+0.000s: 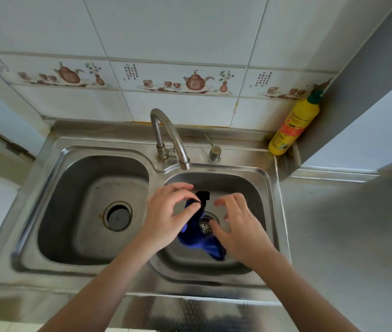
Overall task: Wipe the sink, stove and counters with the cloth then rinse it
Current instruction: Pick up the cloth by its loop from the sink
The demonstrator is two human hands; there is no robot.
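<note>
Your left hand [166, 212] pinches the top of the dark blue cloth [199, 240] between thumb and fingertips, while your right hand [235, 226] hovers beside it with fingers spread, holding nothing. That cloth hangs into the right basin of the stainless steel double sink [89, 212], draped beside the perforated drain strainer [205, 226]. A loose pinch could drop it over the strainer and block drainage once water runs. No water shows at the curved steel faucet [168, 137]. Steel desk [345, 236] spreads to the right; a yellow plastic bottle [293, 125] stands in the tiled corner.
</note>
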